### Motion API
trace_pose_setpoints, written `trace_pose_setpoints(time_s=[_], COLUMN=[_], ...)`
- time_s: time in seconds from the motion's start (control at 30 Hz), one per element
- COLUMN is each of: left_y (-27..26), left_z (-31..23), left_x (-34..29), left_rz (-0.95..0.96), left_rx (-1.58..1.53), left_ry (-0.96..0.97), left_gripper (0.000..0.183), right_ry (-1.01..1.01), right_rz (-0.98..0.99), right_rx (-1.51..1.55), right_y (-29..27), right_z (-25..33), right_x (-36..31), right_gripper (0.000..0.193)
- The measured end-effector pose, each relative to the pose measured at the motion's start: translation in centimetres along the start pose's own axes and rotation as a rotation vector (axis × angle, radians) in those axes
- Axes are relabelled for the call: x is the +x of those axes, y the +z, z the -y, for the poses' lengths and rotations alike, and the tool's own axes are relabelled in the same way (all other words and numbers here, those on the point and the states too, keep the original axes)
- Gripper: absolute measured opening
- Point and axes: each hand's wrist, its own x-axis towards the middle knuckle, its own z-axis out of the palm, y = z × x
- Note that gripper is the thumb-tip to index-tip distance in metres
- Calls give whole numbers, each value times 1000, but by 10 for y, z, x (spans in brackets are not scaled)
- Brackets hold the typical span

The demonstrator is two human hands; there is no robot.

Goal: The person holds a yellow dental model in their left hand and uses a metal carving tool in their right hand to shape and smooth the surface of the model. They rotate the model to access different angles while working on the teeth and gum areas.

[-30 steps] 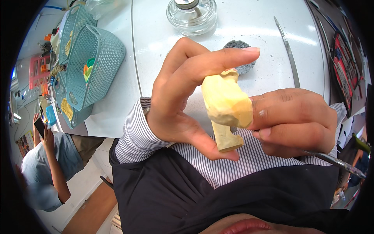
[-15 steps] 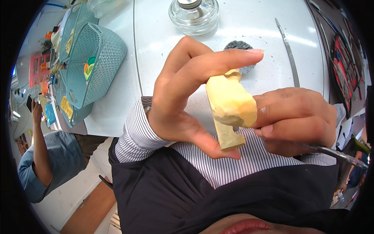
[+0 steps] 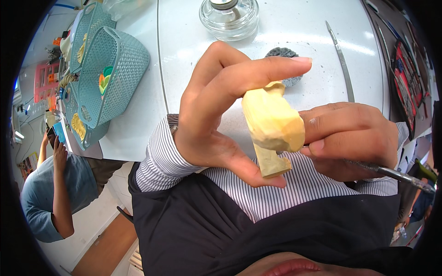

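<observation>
My left hand (image 3: 209, 108) holds a yellow dental cast (image 3: 274, 122) between the thumb below and the fingers above, in front of my chest. Its index finger stretches over the top of the cast. From the right, my right hand (image 3: 352, 138) is closed on a slim metal dental instrument, whose knurled handle (image 3: 405, 179) sticks out below and to the right of the palm. The fingertips of that hand are close against the cast's right side. Behind the cast and the fingers, the instrument's working tip is hidden.
Beyond the hands lie a dark grey textured lump (image 3: 283, 54), a glass spirit burner (image 3: 229, 23) and a scalpel-like metal tool (image 3: 341, 62). Blue-green baskets (image 3: 131, 69) stand at left, an instrument case (image 3: 407, 87) at right. Another person (image 3: 60, 188) at far left holds a phone.
My right hand's fingers have shifted slightly, and the instrument's handle has tilted a little. The cast has barely moved. The person at left now has both hands at the phone, held lower.
</observation>
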Motion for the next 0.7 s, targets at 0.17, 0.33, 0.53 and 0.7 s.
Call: trace_pose_setpoints(time_s=[0.17, 0.33, 0.53, 0.7], left_y=[-1, -1, -2, 1], left_z=[-3, -2, -7, -6], left_x=[0, -1, -3, -1], left_rz=[-19, 4, -11, -34], left_rx=[37, 101, 112, 111], left_ry=[6, 41, 20, 35], left_gripper=[117, 113, 109, 107], right_ry=[-8, 13, -1, -41], right_rz=[54, -2, -3, 2], right_rx=[26, 29, 5, 12], right_y=[-5, 1, 1, 2], right_z=[1, 0, 0, -5], right_x=[4, 0, 2, 0], right_gripper=[22, 21, 21, 20])
